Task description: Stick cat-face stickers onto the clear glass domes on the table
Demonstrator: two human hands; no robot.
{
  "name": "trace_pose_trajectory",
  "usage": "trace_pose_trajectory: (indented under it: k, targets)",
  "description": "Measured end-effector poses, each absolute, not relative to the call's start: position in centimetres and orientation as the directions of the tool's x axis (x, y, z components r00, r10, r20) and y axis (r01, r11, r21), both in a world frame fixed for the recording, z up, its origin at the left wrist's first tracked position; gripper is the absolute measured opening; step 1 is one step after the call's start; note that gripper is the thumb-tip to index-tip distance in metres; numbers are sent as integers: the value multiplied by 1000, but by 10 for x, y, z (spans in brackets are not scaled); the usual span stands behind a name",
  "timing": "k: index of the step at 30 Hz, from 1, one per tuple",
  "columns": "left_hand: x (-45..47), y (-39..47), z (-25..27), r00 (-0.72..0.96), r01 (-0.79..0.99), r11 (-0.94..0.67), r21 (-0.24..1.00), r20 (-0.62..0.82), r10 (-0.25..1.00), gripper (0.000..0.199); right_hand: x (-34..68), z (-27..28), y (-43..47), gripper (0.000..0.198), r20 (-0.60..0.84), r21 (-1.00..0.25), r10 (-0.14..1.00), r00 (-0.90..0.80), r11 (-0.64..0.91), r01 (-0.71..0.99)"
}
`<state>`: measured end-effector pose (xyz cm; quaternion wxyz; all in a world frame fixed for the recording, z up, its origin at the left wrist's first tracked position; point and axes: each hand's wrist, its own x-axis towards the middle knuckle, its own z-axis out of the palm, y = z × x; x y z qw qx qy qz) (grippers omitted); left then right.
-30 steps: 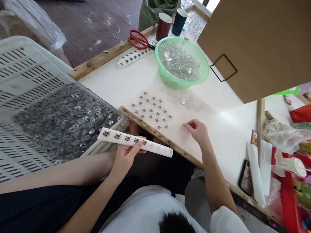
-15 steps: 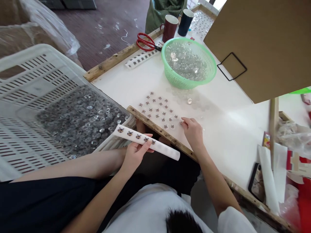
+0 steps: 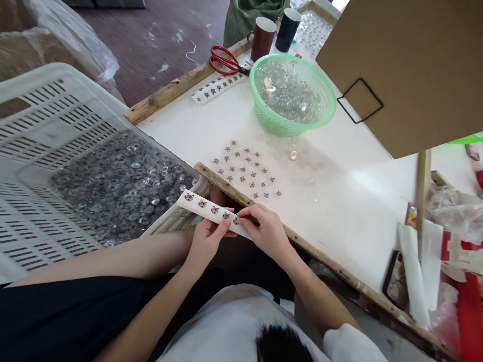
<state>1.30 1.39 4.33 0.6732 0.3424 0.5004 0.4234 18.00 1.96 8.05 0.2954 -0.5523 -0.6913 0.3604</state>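
My left hand (image 3: 209, 240) is closed on a white strip of stickers (image 3: 221, 207) with a row of small cat-face pictures, thumb on top. The strip is held tilted over my lap, just off the table's wooden edge. The thumb and fingers of my right hand (image 3: 266, 229) pinch at the cat-face sticker (image 3: 236, 220) nearest the right end and cover that end of the strip. Beyond them on the white table (image 3: 339, 211), several clear pieces with cat faces (image 3: 252, 173) lie in loose rows. A clear round glass piece (image 3: 293, 155) lies past those rows.
A green basket (image 3: 290, 128) of clear pieces stands on the table, near red-handled scissors (image 3: 224, 61), another sticker strip (image 3: 219, 88), a maroon mug (image 3: 263, 40) and a dark mug (image 3: 288, 30). A white crate (image 3: 33, 141) is at left, a cardboard sheet (image 3: 411, 75) at right.
My right hand has moved from the table, left and towards me, to the strip in my left hand. A cat-face piece now lies uncovered at the right end of the near row.
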Motion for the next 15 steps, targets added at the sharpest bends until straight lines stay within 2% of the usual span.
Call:
trace_pose_trajectory:
  k: [4, 7, 9, 12, 15]
  targets:
    - [14, 15, 39, 172, -269, 436, 859, -402, 899, 41, 176, 80, 15, 11, 129, -803, 977, -171, 204, 560]
    - [15, 15, 36, 176, -291, 452, 844, -417, 892, 40, 188, 84, 18, 10, 184, -834, 976, -120, 219, 506]
    - [15, 15, 36, 159, -299, 456, 839, -427, 890, 38, 211, 84, 24, 7, 148, -876, 989, -9, 135, 464]
    - [15, 14, 37, 142, -313, 458, 832, -435, 889, 36, 264, 77, 35, 13, 47, -900, 964, 261, -72, 429]
    - [16, 13, 39, 151, -311, 458, 833, -433, 889, 37, 312, 66, 41, 20, -67, -832, 904, 423, -284, 477]
